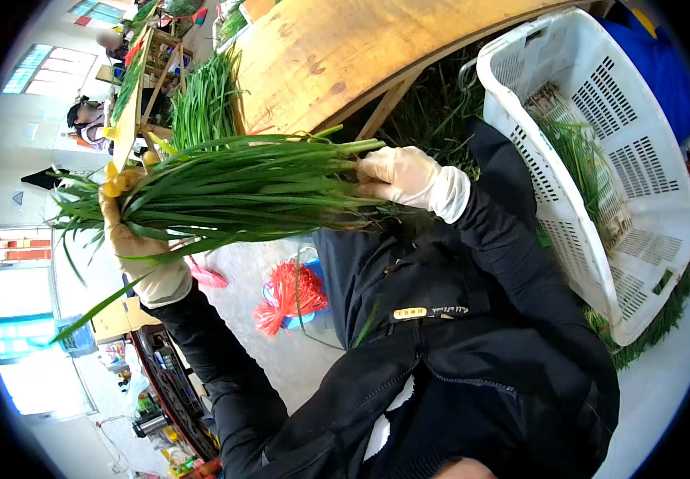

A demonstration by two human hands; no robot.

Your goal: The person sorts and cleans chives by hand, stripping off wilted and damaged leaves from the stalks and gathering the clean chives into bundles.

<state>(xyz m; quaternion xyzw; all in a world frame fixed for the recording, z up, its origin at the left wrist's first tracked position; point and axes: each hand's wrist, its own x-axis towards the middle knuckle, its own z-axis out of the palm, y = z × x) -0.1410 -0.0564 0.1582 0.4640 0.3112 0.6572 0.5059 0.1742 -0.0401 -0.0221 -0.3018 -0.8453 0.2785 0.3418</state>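
A thick bundle of long green leaves (249, 188) is held across in front of my chest. My left hand (133, 231), in a pale glove with yellowish fingertips, is wrapped round the leafy end at the left. At the right, the whitish gloved fingers of my right hand (401, 176) are closed on the stem end, where one thick pale stalk sticks out above the others. Several long leaves hang loose below my left hand. Just beyond the bundle, more green leaves (205, 100) lie in a pile at the edge of a wooden table (305, 60).
A white slotted crate (549, 199) with some greens inside stands at the right. Loose greens (441, 112) lie beneath the table. Red netting or ties (293, 291) sit on a blue item on the floor. Two other people (89, 116) are at a far table, upper left.
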